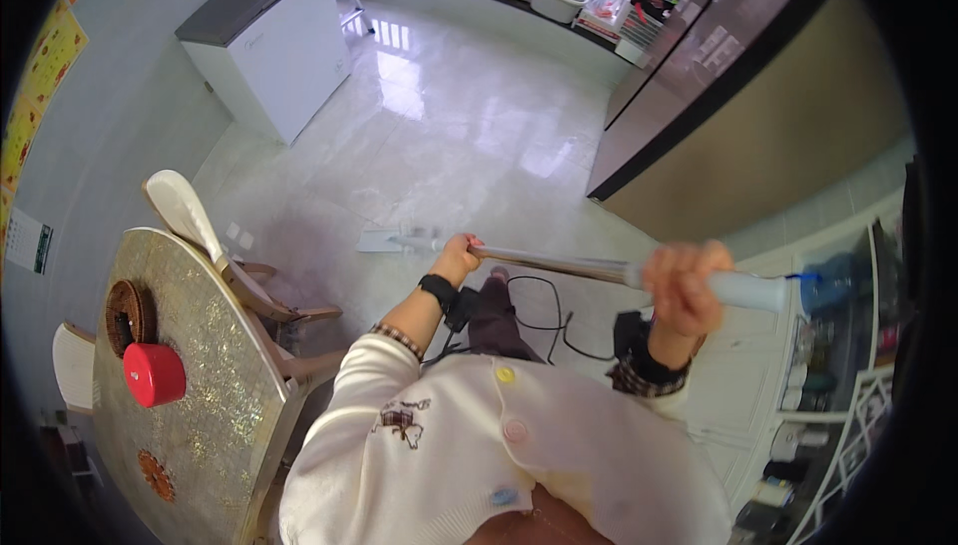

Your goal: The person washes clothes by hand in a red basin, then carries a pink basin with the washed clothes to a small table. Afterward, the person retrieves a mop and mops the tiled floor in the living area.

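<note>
A long pole [557,261] with a pale plastic grip runs across in front of my body. My left hand [460,254] is closed around the pole near its lower part. My right hand [685,287], slightly blurred, is wrapped around the upper end beside the thick white grip [752,291]. At the far end of the pole, a flat, pale head [380,240] rests on the tiled floor; it looks like a mop or sweeper head, but blur hides its detail. Black bands circle both wrists.
A dining table [224,410] with a red round container [155,374] and a wicker basket [129,318] stands left, a chair [183,204] beside it. A white chest freezer [281,58] is ahead. A tall fridge [718,96] stands right. Black cable [557,305] lies near my feet.
</note>
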Tool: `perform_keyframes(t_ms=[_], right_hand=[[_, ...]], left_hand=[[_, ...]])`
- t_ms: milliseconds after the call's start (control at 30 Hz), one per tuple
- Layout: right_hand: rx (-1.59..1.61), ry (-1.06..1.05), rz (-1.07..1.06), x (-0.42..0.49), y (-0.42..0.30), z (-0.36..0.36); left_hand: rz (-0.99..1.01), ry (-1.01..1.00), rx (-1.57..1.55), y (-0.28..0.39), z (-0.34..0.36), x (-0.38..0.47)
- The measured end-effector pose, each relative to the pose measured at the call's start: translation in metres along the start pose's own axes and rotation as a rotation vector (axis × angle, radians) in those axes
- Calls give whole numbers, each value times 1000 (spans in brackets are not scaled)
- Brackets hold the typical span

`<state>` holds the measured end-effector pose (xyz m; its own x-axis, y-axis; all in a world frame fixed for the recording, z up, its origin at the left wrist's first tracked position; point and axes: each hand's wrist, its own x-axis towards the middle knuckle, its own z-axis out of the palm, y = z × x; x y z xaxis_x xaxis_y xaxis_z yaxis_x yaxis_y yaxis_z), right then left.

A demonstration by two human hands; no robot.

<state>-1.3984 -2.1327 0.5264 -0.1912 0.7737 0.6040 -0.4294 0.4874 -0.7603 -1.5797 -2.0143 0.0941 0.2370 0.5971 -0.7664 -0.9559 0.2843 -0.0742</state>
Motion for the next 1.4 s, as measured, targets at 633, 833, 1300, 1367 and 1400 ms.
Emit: perform_keyframes(t_ms=[633, 833, 1300, 1367, 1400], right_hand=[[402, -283, 177, 127, 114, -11], [259, -388, 70, 167, 98, -40], [156, -872, -125, 253, 124, -41], [174, -876, -131, 272, 140, -35], [163, -887, -120, 280, 146, -29]], left_hand=[[203, -30, -80, 96, 64, -2], [581, -372, 811, 58, 110, 13], [42, -143, 33, 98, 312, 14], [33, -231, 3, 121, 324, 21], [-1, -278, -16, 134, 330, 23]])
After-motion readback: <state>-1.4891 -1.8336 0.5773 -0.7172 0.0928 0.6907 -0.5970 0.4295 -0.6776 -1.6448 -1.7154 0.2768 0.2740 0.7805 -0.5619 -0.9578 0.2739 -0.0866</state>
